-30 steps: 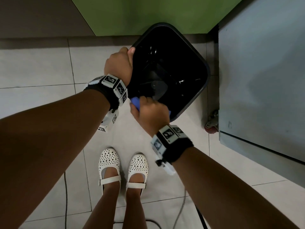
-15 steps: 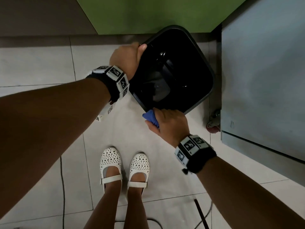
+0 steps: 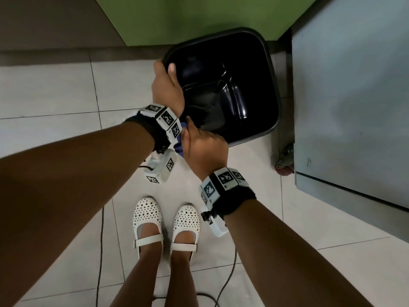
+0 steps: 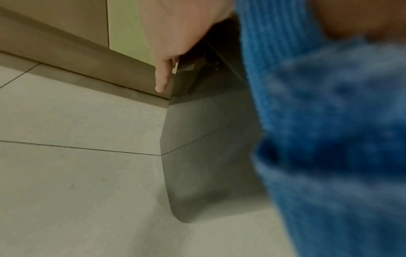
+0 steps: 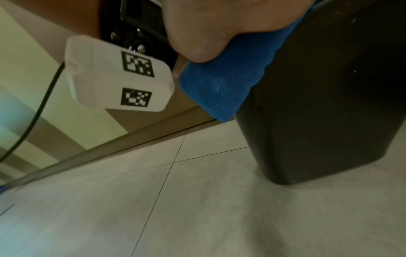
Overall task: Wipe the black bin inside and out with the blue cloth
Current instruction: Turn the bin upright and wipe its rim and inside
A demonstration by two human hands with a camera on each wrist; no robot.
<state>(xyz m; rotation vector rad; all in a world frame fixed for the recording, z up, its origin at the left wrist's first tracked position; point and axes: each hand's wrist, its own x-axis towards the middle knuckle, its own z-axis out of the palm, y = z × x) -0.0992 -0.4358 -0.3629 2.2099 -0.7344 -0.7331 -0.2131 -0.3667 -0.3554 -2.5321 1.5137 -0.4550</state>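
Note:
The black bin (image 3: pixel 254 69) stands tilted on the tiled floor, its open mouth facing up at me. My left hand (image 3: pixel 167 85) grips its left rim, thumb inside and fingers down the outer wall (image 4: pixel 197 156). My right hand (image 3: pixel 203 147) holds the blue cloth (image 3: pixel 179 142) against the bin's near outer corner, just under my left wrist. In the right wrist view the cloth (image 5: pixel 224 83) is pressed between my palm and the bin's black side (image 5: pixel 329 104). In the left wrist view the cloth (image 4: pixel 329 139) fills the right half, blurred.
A grey cabinet (image 3: pixel 354 107) on a castor wheel (image 3: pixel 285 167) stands close to the bin's right side. A green panel (image 3: pixel 199 16) rises behind the bin. My feet in white shoes (image 3: pixel 166 220) are below my hands, with cables (image 3: pixel 228 278) on the floor.
The bin has turned and shifted. My right hand slid the cloth left along the near outer wall, up under my left wrist. My left hand kept its grip on the rim.

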